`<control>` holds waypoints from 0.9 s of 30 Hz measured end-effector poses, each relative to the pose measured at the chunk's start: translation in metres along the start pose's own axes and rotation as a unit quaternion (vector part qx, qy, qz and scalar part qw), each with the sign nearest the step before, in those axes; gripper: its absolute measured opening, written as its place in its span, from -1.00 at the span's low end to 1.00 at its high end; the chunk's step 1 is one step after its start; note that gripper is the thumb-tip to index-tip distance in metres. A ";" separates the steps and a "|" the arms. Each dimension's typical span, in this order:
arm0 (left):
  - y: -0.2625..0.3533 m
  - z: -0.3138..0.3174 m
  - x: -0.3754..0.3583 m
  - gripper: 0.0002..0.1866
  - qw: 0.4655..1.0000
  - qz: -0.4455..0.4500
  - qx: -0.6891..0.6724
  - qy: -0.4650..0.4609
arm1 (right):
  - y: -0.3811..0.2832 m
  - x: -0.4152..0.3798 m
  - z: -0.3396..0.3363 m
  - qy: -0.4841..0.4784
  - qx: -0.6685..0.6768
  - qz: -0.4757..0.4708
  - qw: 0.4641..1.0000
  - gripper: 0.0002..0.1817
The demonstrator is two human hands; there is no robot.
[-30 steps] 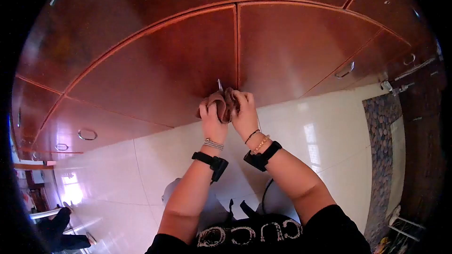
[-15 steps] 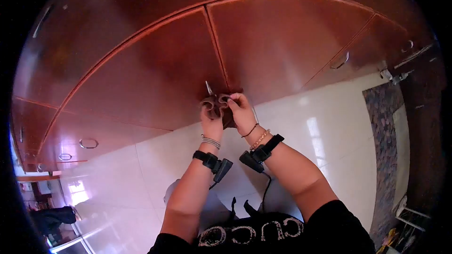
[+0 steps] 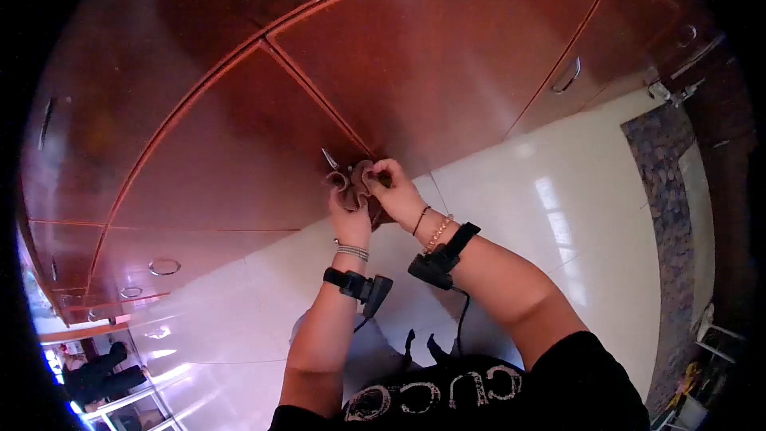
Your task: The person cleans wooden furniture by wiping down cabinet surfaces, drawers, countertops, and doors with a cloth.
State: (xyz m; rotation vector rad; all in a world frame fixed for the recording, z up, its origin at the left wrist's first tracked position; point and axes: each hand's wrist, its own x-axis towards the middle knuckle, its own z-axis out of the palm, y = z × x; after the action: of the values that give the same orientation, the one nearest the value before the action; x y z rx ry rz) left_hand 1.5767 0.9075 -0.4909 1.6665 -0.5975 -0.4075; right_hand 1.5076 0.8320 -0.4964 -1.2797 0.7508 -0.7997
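Observation:
A crumpled brown cloth [image 3: 356, 185] is bunched between my two hands, close to the reddish-brown cabinet doors [image 3: 239, 144]. My left hand [image 3: 349, 215] grips its lower left part, fingers closed on the folds. On the cloth's right side, my right hand [image 3: 396, 190] pinches the fabric between thumb and fingers. Just above the cloth, a metal handle [image 3: 329, 159] sticks out from the left door, near the seam between the two doors. Parts of the cloth are hidden behind my fingers.
Pale glossy floor tiles [image 3: 495, 191] lie below the cabinets. A patterned mat [image 3: 662, 168] runs along the right. Other metal handles show on the right door [image 3: 567, 76] and at lower left [image 3: 165, 267]. Dark clothing [image 3: 104, 375] hangs near a white frame at lower left.
The view has tilted and shifted, so the door seam now slants more. My hands and the cloth sit slightly further left in view, both hands still holding the cloth.

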 end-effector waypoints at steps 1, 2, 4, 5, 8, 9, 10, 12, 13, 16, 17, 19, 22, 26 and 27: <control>-0.004 0.000 -0.003 -0.66 1.000 -0.027 -0.011 0.011 | -0.007 -0.001 -0.004 0.001 0.004 0.001 1.000 -0.76; 0.004 -0.001 -0.006 -0.61 0.998 -0.045 -0.037 -0.004 | -0.014 -0.002 -0.007 0.018 -0.012 -0.011 1.000 -0.75; 0.042 0.004 -0.018 -0.57 0.999 0.007 -0.036 -0.037 | -0.045 -0.007 -0.010 0.059 -0.008 -0.023 0.998 -0.76; 0.070 0.005 -0.023 -0.53 0.995 0.059 -0.037 -0.068 | -0.070 -0.009 -0.011 0.062 -0.009 -0.022 0.998 -0.76; 0.122 0.016 -0.022 -0.50 0.989 0.136 -0.058 -0.021 | -0.129 -0.009 -0.020 0.113 0.016 -0.225 0.968 -0.74; 0.130 0.020 -0.013 -0.48 0.983 0.179 -0.025 0.014 | -0.140 -0.009 -0.021 0.110 -0.052 -0.289 0.950 -0.71; 0.134 0.023 -0.007 -0.46 0.974 0.223 0.008 0.049 | -0.145 -0.008 -0.022 0.107 -0.119 -0.351 0.923 -0.68; 0.114 0.026 -0.003 -0.46 0.960 0.269 0.057 0.056 | -0.126 -0.011 -0.017 0.098 -0.115 -0.333 0.931 -0.65; 0.098 0.029 -0.001 -0.47 0.941 0.314 0.106 0.065 | -0.111 -0.011 -0.017 0.086 -0.112 -0.314 0.939 -0.62; 0.054 0.031 -0.016 -0.50 0.935 0.291 0.198 0.031 | -0.062 -0.006 -0.021 0.062 -0.098 -0.173 0.978 -0.65; 0.042 0.032 -0.020 -0.52 0.934 0.264 0.240 0.013 | -0.046 -0.003 -0.022 0.039 -0.071 -0.073 0.994 -0.66; 0.009 0.027 -0.017 -0.54 0.944 0.205 0.258 -0.007 | -0.005 0.000 -0.025 0.002 -0.032 0.021 0.999 -0.67; -0.012 0.005 -0.013 -0.59 0.959 0.071 0.270 -0.045 | 0.026 -0.003 -0.011 -0.041 -0.042 0.126 0.990 -0.70; -0.005 -0.020 -0.026 -0.62 0.980 0.086 0.178 0.002 | -0.002 -0.021 0.017 0.039 -0.044 0.049 0.997 -0.77; 0.010 -0.023 -0.030 -0.60 0.986 0.136 0.090 0.038 | -0.026 -0.027 0.021 0.101 -0.045 -0.025 0.994 -0.78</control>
State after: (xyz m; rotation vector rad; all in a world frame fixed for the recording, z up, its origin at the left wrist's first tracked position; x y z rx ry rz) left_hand 1.5641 0.9422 -0.4793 1.7333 -0.8120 -0.0943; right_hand 1.5088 0.8627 -0.4665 -1.3153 0.9294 -0.9548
